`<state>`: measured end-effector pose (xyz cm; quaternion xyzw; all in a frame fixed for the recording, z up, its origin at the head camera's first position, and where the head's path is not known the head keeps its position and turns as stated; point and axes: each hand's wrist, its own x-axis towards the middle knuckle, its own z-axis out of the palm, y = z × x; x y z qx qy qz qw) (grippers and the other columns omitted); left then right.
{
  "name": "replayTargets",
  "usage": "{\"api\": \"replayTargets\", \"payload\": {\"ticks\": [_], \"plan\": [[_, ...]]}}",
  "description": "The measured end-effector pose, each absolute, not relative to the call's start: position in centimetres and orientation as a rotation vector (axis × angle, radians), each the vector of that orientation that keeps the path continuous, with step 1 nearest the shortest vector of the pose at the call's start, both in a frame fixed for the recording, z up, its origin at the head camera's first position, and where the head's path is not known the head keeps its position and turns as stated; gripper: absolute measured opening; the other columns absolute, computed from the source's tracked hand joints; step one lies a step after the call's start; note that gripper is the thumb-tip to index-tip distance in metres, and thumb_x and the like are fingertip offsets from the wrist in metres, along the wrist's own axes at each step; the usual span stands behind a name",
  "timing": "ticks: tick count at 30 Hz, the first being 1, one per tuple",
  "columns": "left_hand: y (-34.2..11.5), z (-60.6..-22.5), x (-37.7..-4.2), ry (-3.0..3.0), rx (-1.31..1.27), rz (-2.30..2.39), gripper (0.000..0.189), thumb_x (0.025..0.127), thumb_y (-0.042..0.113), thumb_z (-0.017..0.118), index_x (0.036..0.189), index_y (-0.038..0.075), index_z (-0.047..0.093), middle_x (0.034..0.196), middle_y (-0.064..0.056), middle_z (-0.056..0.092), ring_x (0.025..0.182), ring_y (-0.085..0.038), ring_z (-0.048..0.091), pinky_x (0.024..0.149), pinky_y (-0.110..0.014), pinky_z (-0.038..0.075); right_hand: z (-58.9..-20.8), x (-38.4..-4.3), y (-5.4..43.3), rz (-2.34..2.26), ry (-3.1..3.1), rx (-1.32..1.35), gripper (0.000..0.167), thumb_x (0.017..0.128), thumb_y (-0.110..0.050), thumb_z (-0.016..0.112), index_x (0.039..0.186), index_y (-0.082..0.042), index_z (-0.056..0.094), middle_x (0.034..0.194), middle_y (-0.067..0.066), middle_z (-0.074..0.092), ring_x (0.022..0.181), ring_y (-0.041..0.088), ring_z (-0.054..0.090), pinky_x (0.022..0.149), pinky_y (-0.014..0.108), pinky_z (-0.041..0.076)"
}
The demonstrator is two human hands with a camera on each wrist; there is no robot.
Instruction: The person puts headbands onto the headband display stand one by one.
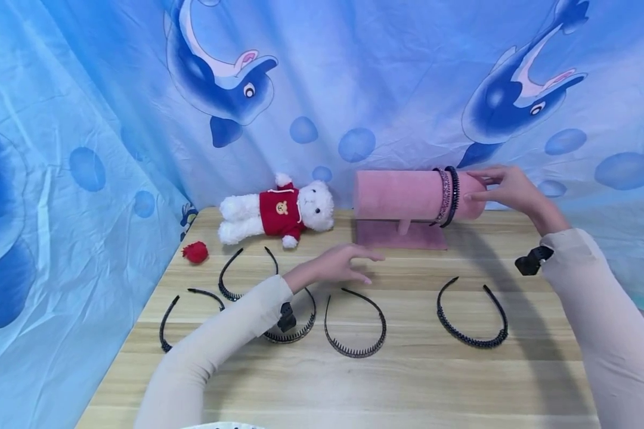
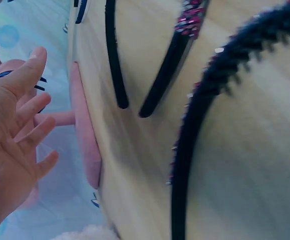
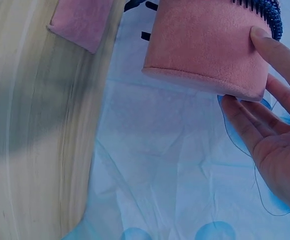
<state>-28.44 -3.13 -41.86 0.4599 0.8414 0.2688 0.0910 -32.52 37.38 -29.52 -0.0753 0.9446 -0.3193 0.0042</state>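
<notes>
My right hand holds the right end of a pink padded roll stand, with the thumb on the roll's front and the fingers at its far side. A pinkish glittery headband and a dark beaded headband encircle the roll near that hand. My left hand hovers over the table with fingers spread, holding nothing. Below it lie a toothed headband and a second one, partly covered by the left sleeve. In the left wrist view, a headband with dark teeth lies close.
A white teddy bear in a red top lies at the back of the wooden table, with a small red item nearby. Another dark headband lies at right, and others at left. A dolphin-print curtain hangs behind.
</notes>
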Motion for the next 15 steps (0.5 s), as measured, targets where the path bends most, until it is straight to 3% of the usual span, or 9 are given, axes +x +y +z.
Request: {"api": "replayTargets", "payload": {"ticks": [10, 15], "plan": [[-3.0, -43.4, -27.7, 2.470, 1.502, 0.695, 0.044, 0.089, 0.030, 0.079, 0.130, 0.015, 0.071, 0.135, -0.005, 0.066, 0.130, -0.021, 0.057, 0.117, -0.038, 0.042, -29.9, -32.8, 37.6, -1.048, 2.979, -0.255, 0.071, 0.088, -0.031, 0.082, 0.148, -0.007, 0.053, 0.153, 0.026, 0.046, 0.131, 0.043, 0.051, 0.072, 0.004, 0.045], [-2.7, -43.7, -27.4, 2.445, 1.582, 0.666, 0.036, 0.087, 0.028, 0.081, 0.120, 0.016, 0.076, 0.124, -0.004, 0.070, 0.117, -0.019, 0.061, 0.106, -0.033, 0.047, -30.1, -32.9, 37.7, -1.063, 2.965, -0.247, 0.072, 0.087, -0.034, 0.082, 0.148, -0.008, 0.052, 0.154, 0.025, 0.045, 0.130, 0.042, 0.050, 0.072, 0.005, 0.045]]}}
